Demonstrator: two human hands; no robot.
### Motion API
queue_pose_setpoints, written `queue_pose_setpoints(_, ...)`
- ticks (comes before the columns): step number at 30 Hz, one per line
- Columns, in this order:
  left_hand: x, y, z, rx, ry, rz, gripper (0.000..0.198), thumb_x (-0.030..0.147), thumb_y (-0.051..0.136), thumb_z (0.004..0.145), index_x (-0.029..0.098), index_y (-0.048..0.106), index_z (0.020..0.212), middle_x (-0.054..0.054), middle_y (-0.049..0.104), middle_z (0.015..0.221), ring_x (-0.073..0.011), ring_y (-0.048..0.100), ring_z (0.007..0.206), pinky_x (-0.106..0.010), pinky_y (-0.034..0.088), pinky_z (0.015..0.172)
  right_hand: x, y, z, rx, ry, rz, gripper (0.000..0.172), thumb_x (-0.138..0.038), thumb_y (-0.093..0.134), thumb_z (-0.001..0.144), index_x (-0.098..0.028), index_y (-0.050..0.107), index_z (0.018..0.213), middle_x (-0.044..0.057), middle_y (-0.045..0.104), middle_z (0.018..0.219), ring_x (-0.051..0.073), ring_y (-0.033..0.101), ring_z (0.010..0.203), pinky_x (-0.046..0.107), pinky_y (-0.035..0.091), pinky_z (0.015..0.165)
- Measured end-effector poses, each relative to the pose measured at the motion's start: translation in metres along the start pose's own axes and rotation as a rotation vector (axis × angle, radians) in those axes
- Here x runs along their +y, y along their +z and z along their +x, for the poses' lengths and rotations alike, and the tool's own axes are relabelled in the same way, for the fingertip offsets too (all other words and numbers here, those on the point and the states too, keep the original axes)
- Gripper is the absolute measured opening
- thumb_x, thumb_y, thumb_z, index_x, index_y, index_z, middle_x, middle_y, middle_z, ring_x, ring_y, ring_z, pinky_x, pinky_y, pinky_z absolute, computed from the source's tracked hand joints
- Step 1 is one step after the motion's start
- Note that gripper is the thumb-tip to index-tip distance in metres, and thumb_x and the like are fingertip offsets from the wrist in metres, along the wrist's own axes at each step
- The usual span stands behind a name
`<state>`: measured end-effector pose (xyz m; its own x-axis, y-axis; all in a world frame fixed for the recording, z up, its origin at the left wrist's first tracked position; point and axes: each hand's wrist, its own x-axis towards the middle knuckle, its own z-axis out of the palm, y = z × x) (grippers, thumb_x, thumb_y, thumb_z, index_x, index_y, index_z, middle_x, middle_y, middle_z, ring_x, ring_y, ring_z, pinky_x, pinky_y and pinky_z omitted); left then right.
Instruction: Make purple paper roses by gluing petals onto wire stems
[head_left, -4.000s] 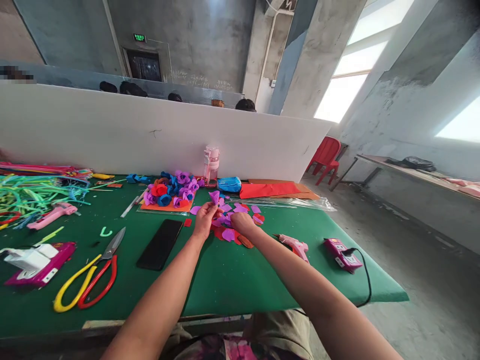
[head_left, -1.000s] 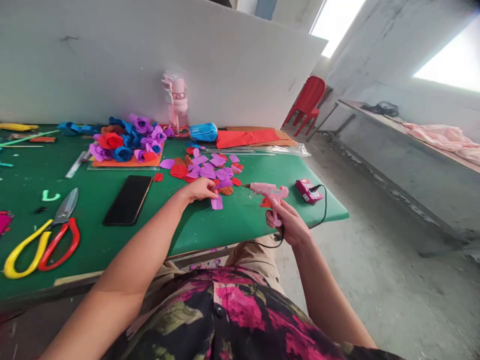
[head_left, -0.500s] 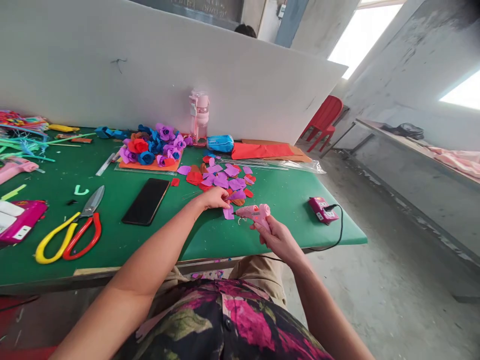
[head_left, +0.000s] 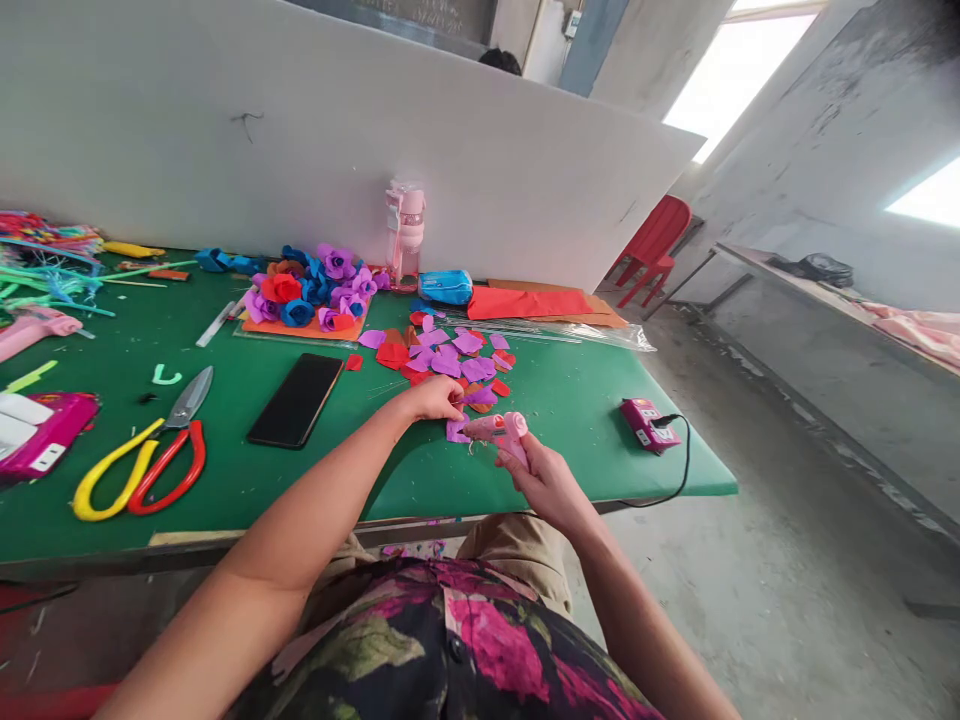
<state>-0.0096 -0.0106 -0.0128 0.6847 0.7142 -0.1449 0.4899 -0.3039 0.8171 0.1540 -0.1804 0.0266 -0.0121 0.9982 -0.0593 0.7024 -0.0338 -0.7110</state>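
Observation:
My right hand (head_left: 546, 480) grips a pink glue gun (head_left: 499, 430), its nozzle aimed left at a purple paper petal (head_left: 456, 431) on the green table (head_left: 570, 400). My left hand (head_left: 435, 398) rests on the table with its fingers closed, pinning that petal at its upper edge. Just beyond lies a heap of loose purple and red petals (head_left: 442, 357). A black cord runs from the gun's side of the table to a pink power strip (head_left: 648, 424).
A black phone (head_left: 297, 398) lies left of my left hand. Yellow and red scissors (head_left: 139, 460) sit further left. Finished paper roses (head_left: 311, 290) on an orange sheet, a pink bottle (head_left: 404, 232) and a white partition (head_left: 300, 140) stand behind. The table edge drops to concrete floor at right.
My right hand picked up the glue gun from the table's right side and brought it left to the petal. My left hand moved from the petal heap to pin one petal.

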Motion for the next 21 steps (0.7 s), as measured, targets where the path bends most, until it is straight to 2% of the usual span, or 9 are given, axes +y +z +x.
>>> queue_pose_setpoints(12,-0.0008,0.0007,0.0005,-0.016,-0.001,-0.011,0.014,0.019,0.065,0.052,0.015,0.052,0.05,0.005,0.047,0.046,-0.01,0.04,0.049,-0.023,0.026,0.048,-0.0032,-0.0002,0.0009,0.012,-0.046,-0.107,0.021,-0.036,0.041,0.088,-0.02,0.055,0.094,0.005,0.066,0.081,0.019,0.059,0.07,0.026,0.039,0.063)
queue_pose_setpoints(21,0.0029,-0.0005,-0.0019,-0.033,-0.02,-0.03,0.013,0.019,0.065,0.052,0.015,0.053,0.052,0.005,0.048,0.048,-0.0095,0.039,0.049,-0.023,0.026,0.048,-0.0065,0.0002,0.0022,-0.007,-0.042,-0.141,0.021,-0.036,0.039,0.088,-0.02,0.053,0.089,0.006,0.065,0.079,0.019,0.058,0.068,0.026,0.038,0.062)
